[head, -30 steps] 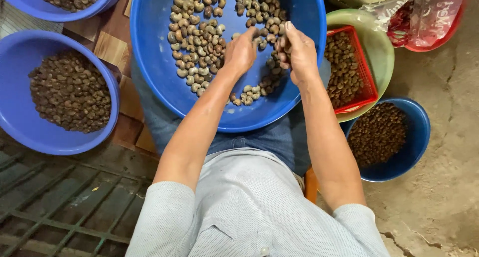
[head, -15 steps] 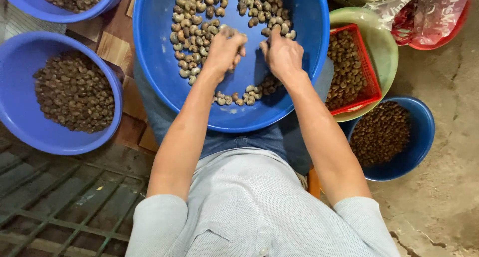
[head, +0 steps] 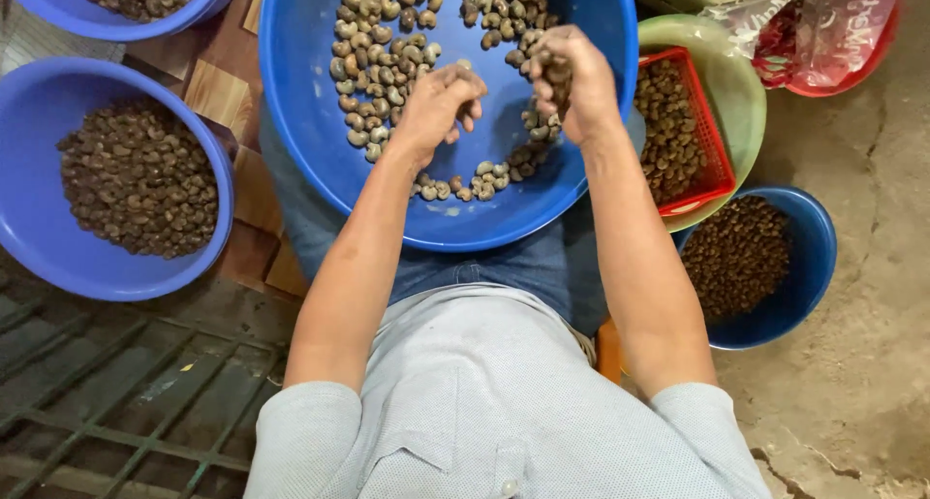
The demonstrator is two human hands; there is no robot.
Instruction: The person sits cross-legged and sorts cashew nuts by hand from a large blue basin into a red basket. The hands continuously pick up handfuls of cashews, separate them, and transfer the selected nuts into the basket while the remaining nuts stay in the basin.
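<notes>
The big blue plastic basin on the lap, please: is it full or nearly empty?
Partly filled: nuts cover some of the basin; blue bottom shows.

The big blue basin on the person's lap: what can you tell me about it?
The big blue basin is round, smooth and looks like plastic, resting on the person's lap. Its top edge is cut off by the picture. Grey-brown nuts lie in a ring round a bare blue middle. The left hand reaches in with fingers curled, and the right hand is closed on a clump of nuts.
</notes>
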